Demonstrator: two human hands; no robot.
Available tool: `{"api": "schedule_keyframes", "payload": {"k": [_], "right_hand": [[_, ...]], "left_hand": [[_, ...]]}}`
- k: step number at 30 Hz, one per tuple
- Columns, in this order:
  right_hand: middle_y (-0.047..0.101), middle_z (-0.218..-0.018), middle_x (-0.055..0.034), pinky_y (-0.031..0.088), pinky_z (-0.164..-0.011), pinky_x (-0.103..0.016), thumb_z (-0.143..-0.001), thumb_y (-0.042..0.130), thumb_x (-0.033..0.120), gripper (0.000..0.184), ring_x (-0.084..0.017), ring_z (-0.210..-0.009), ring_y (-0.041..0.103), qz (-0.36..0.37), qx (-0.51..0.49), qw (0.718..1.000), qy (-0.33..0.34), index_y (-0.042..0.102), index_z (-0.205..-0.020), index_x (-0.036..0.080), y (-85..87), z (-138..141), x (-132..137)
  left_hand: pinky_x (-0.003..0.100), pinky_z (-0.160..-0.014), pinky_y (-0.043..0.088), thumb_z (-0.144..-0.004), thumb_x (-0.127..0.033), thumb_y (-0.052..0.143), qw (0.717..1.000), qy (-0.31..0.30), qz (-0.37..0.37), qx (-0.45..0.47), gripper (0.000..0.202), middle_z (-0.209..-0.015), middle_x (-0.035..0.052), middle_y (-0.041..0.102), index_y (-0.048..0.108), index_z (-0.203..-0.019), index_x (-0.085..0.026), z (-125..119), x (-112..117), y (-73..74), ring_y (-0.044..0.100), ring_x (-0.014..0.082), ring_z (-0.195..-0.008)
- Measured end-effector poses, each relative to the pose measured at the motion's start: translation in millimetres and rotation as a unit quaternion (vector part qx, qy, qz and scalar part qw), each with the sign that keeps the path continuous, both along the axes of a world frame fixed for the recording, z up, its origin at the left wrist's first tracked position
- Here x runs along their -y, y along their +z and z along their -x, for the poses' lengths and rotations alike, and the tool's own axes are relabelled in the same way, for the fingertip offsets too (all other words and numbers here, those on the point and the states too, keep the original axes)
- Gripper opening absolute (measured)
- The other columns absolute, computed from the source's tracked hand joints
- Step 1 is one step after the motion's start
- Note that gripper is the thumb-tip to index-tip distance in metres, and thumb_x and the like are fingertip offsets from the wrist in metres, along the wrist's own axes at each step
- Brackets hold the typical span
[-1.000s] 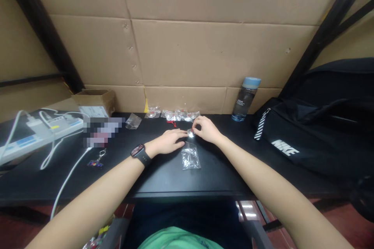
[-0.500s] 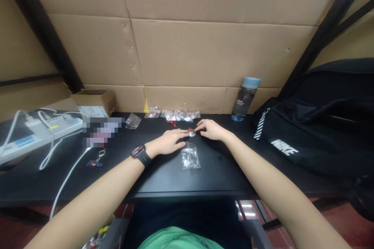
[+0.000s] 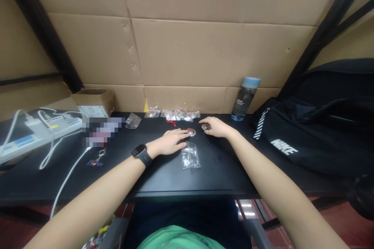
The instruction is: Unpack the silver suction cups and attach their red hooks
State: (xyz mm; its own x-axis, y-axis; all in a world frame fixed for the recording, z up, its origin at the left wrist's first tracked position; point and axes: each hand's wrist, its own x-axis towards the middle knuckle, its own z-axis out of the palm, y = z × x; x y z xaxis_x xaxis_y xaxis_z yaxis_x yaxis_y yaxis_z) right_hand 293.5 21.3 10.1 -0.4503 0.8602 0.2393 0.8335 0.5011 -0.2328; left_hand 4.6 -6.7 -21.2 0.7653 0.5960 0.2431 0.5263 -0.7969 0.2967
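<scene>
Right hand [image 3: 215, 127]: moved rightward, off the red-marked disc [image 3: 191, 132], since the frame half a second earlier; a plain disc [image 3: 206, 127] now shows in its grip.
Right-hand hold: thumb and fingers closed about the plain disc, low over the desk [image 3: 228, 171]; whether that disc touches the surface cannot be told.
Left hand [image 3: 171, 142]: place unchanged; palm down, fingers extended, grasping nothing, fingertips on the near-left edge of the red-marked disc.
Red-marked disc: one, round, metallic, a red piece on top; flat on the desk between the hands.
Plain disc: one, round, metallic; right of the red-marked disc and apart from it.
Clear bag [image 3: 191, 156]: one, flat, closer to the wearer than the red-marked disc; left thumb just beside its upper edge, contact unclear.
Packets [image 3: 179, 115]: several, clear and silvery with red bits, in a row along the cardboard wall [image 3: 187, 54].
Red cord [image 3: 171, 123]: before the packets, left of the red-marked disc.
Watch [image 3: 142, 154]: one, dark, on the left wrist.
Bottle [image 3: 244, 100]: one, blue lid, standing near the cardboard wall.
Black bag [image 3: 315, 132]: one, lettered NIKE, at the right end.
</scene>
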Motion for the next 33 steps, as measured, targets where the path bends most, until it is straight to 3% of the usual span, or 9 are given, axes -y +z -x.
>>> {"api": "schedule_keyframes", "payload": {"k": [5,11,17,24,29,33], "right_hand": [[0.069,-0.129,-0.0086,0.05,-0.102,-0.038,-0.08,0.072,0.018,0.05,-0.027,-0.115,0.067,0.059,-0.023,0.998,-0.003,0.067,-0.13,0.024,1.4,-12,-2],[0.076,-0.109,-0.0051,0.054,-0.088,-0.032,-0.082,0.07,0.017,0.035,-0.022,-0.095,0.071,0.05,-0.008,0.999,0.019,0.072,-0.116,0.023,0.3,-14,-5],[0.073,-0.119,-0.0078,0.053,-0.095,-0.034,-0.085,0.068,0.014,0.04,-0.022,-0.105,0.07,0.054,-0.048,0.997,0.019,0.067,-0.123,0.022,-4.3,-16,-8],[0.073,-0.122,-0.0068,0.053,-0.096,-0.035,-0.093,0.059,0.017,0.033,-0.022,-0.108,0.07,0.06,-0.045,0.997,0.014,0.066,-0.124,0.023,-2.2,-17,-8],[0.072,-0.122,-0.0083,0.052,-0.098,-0.036,-0.098,0.049,0.016,0.032,-0.024,-0.109,0.07,0.013,-0.033,0.999,-0.021,0.067,-0.124,0.023,-1.1,-16,-10],[0.074,-0.116,-0.0102,0.051,-0.094,-0.034,-0.094,0.052,0.014,0.036,-0.025,-0.104,0.071,-0.033,-0.026,0.995,-0.087,0.067,-0.125,0.023,-1.2,-17,-11]], "left_hand": [[0.048,-0.118,0.033,-0.099,-0.039,0.052,1.0,-0.005,-0.004,-0.006,0.047,-0.153,0.007,0.049,0.052,-0.145,-0.031,1,2,5.9,0.044,0.0279,-0.142],[0.048,-0.114,0.037,-0.096,-0.037,0.055,0.999,0.026,-0.022,0.003,0.037,-0.141,0.0081,0.058,0.063,-0.131,-0.029,6,1,17.3,0.051,0.0287,-0.134],[0.046,-0.109,0.042,-0.095,-0.036,0.056,0.997,0.05,-0.037,0.037,0.031,-0.128,0.0078,0.064,0.066,-0.123,-0.027,15,-5,20.5,0.056,0.0269,-0.125],[0.045,-0.106,0.043,-0.093,-0.035,0.057,0.996,0.063,-0.047,0.036,0.032,-0.125,0.0076,0.066,0.065,-0.123,-0.026,17,-8,19.0,0.056,0.0272,-0.124],[0.05,-0.106,0.041,-0.092,-0.037,0.057,0.987,0.128,-0.093,0.009,0.041,-0.134,0.0098,0.063,0.058,-0.131,-0.025,22,-11,16.8,0.055,0.0326,-0.127],[0.05,-0.103,0.042,-0.091,-0.037,0.056,0.97,0.199,-0.137,-0.006,0.048,-0.131,0.0152,0.064,0.053,-0.136,-0.021,28,-15,17.2,0.056,0.0359,-0.124]]}}
